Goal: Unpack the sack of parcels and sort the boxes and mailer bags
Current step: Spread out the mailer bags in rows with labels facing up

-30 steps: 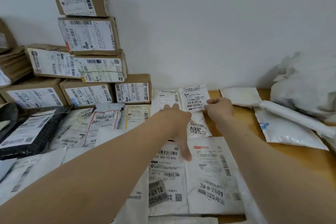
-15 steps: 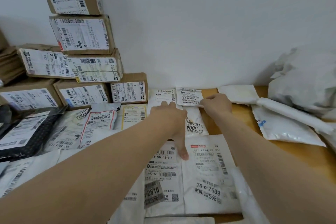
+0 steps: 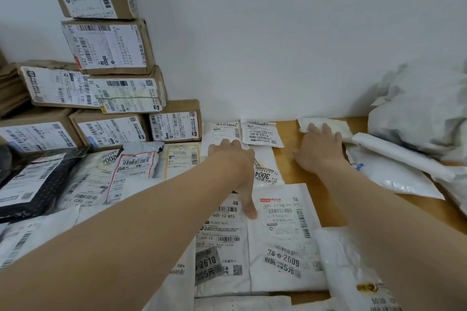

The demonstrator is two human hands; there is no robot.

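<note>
White mailer bags with shipping labels lie flat in rows on the wooden table (image 3: 290,159). A small white mailer marked 59-6-2614 (image 3: 260,134) rests at the back by the wall. My left hand (image 3: 235,166) lies spread over the mailers just in front of it, thumb pointing down onto the bag marked 602-12-815 (image 3: 225,230). My right hand (image 3: 318,149) is open, fingers spread, reaching toward a cream mailer (image 3: 326,126) at the back right; it holds nothing. Brown cardboard boxes (image 3: 108,48) are stacked against the wall on the left.
A crumpled grey-white sack (image 3: 419,106) sits at the far right with more white mailers (image 3: 394,174) spilling from it. A black mailer (image 3: 38,182) lies at the left. Another white bag (image 3: 353,272) lies under my right forearm near the front edge.
My right hand let go of the small 59-6-2614 mailer, which now lies flat at the back, and moved right toward the cream mailer. My left hand stayed in place.
</note>
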